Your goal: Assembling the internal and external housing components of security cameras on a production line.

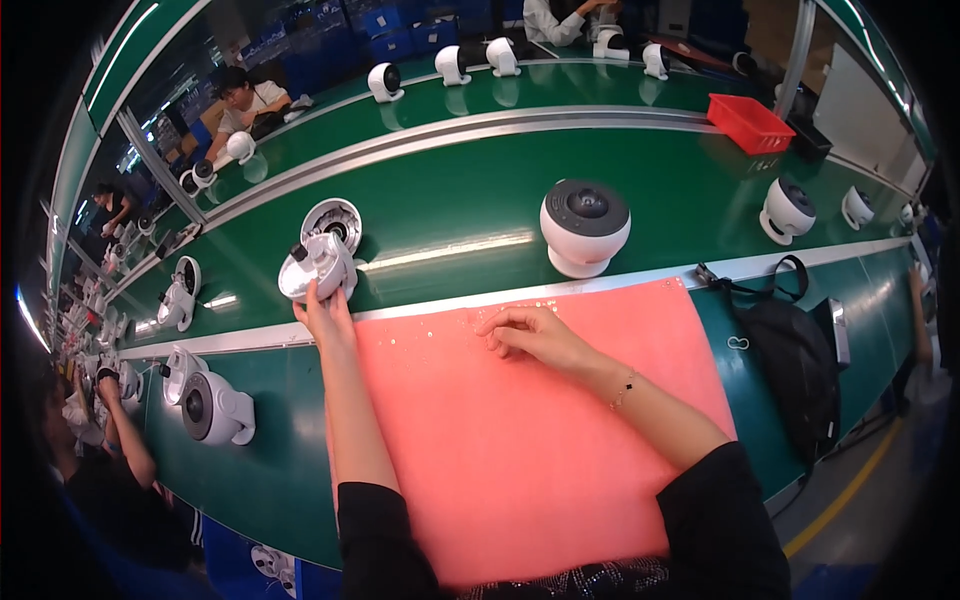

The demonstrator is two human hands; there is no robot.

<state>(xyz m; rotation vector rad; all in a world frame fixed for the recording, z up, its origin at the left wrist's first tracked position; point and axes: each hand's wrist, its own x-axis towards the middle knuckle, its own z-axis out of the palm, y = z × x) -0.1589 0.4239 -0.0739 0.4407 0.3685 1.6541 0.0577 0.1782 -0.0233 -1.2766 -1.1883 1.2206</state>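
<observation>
My left hand (328, 318) reaches to the far edge of the pink cloth and is closed on the lower rim of an opened white security camera (322, 268). Its two shell halves are parted, so the inside shows, with a dark round part in the upper half. Over the cloth (520, 450), my right hand (540, 338) has its fingers curled and the fingertips drawn together. Whatever they may hold is too small to make out. Tiny shiny pieces (545, 303) lie scattered along the cloth's far edge, close to that hand.
An assembled white camera with a black face (586, 228) stands ahead on the green belt; others stand farther right. Left of the cloth sits another camera (215, 408). A black bag (790, 350) lies at right, a red bin (750, 123) beyond. Co-workers sit at left and across.
</observation>
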